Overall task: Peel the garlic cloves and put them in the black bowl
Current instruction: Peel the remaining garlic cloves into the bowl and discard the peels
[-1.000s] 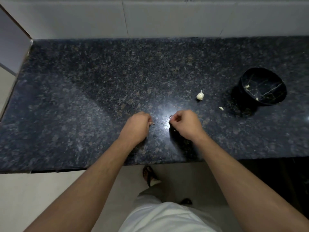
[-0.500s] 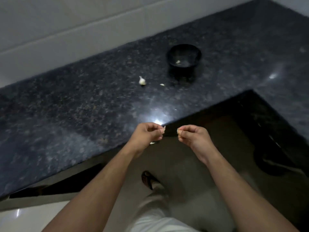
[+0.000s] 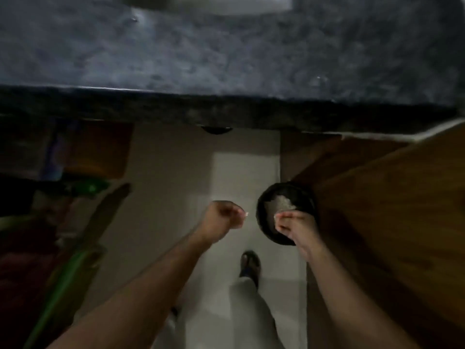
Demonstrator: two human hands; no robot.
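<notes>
My left hand (image 3: 221,217) is pinched shut over the floor, with a small pale bit, seemingly a garlic clove (image 3: 245,214), at its fingertips. My right hand (image 3: 294,226) hovers over a black round container (image 3: 265,217) that stands on the floor. Its fingers pinch a pale scrap that looks like garlic peel (image 3: 276,217). More pale scraps (image 3: 281,204) lie inside the container. The view is blurred. The black bowl and the loose garlic on the counter are out of sight.
The dark granite counter (image 3: 226,59) runs across the top, its front edge overhanging the pale floor. A brown wooden cabinet door (image 3: 390,210) stands open on the right. Green and dark items (image 3: 63,285) crowd the left. My sandalled foot (image 3: 249,264) is below the hands.
The view has swung away from the counter down to the floor. Both hands came off the counter and lowered, and the right hand now hangs over the black container.
</notes>
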